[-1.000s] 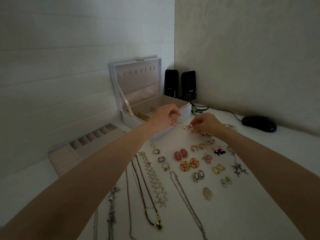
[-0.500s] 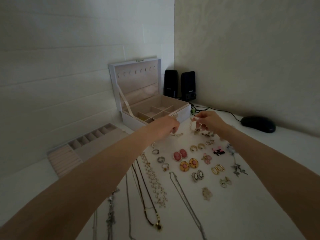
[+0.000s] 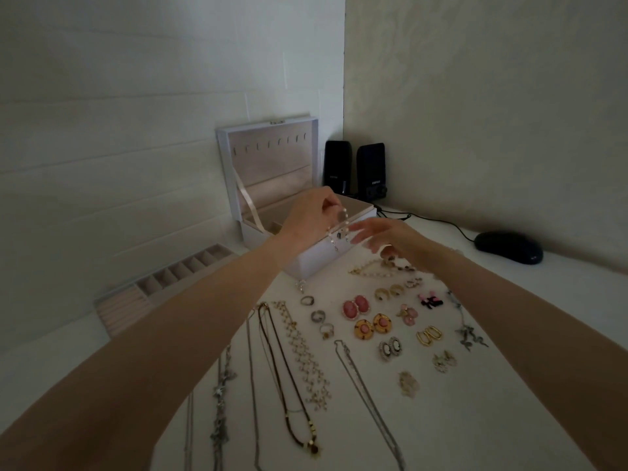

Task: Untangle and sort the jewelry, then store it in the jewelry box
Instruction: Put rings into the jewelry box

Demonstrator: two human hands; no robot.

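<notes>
Head view shows the left hand (image 3: pixel 307 220) pinching a thin pearl-beaded bracelet (image 3: pixel 341 228) dangling before the open white jewelry box (image 3: pixel 304 265) (right hand (image 3: pixel 390 237) spread, empty), so lowering it slowly should avoid tangles.

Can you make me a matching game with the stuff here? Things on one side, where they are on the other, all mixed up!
Things:
1 pearl bracelet
2 mouse
3 speakers
4 pink earrings

Places:
A in the wall corner
B lying flat on the table
C hanging from the left hand
D far right, with a cable attached

Pairs: 1-C, 2-D, 3-A, 4-B
</notes>
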